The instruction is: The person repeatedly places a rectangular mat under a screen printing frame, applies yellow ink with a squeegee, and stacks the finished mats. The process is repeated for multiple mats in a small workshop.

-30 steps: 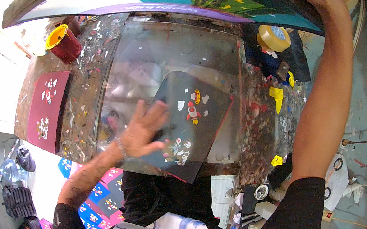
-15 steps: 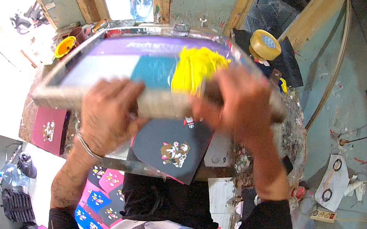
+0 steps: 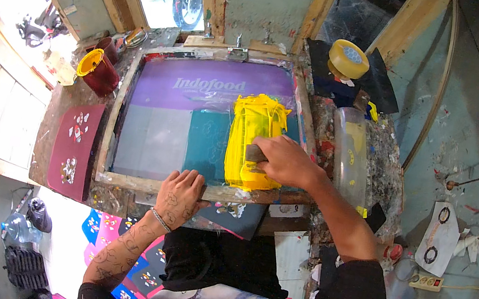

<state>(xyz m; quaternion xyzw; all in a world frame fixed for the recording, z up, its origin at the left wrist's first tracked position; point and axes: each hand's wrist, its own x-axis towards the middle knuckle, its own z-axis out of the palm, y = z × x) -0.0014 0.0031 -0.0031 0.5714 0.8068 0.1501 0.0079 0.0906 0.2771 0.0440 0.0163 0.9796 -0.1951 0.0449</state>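
A wooden-framed printing screen (image 3: 205, 125) lies flat on the worktable across the middle of the frame, its mesh masked in purple, grey and teal, with a thick patch of yellow ink (image 3: 254, 136) right of centre. The right hand (image 3: 285, 160) reaches in from the lower right and grips a squeegee (image 3: 254, 154) — fingers curled and closed over its handle, the blade down in the yellow ink near the screen's lower edge. The left hand (image 3: 179, 193) lies on the frame's lower rail, fingers pressed close together and bent over the wood. Under that rail a dark printed sheet (image 3: 235, 214) pokes out toward the bottom. At the upper left stands a dark red pot with a yellow rim (image 3: 95, 70); a maroon printed sheet (image 3: 73, 148) lies at the left — just beside the frame. A roll of yellow tape (image 3: 348, 59) sits at the upper right.
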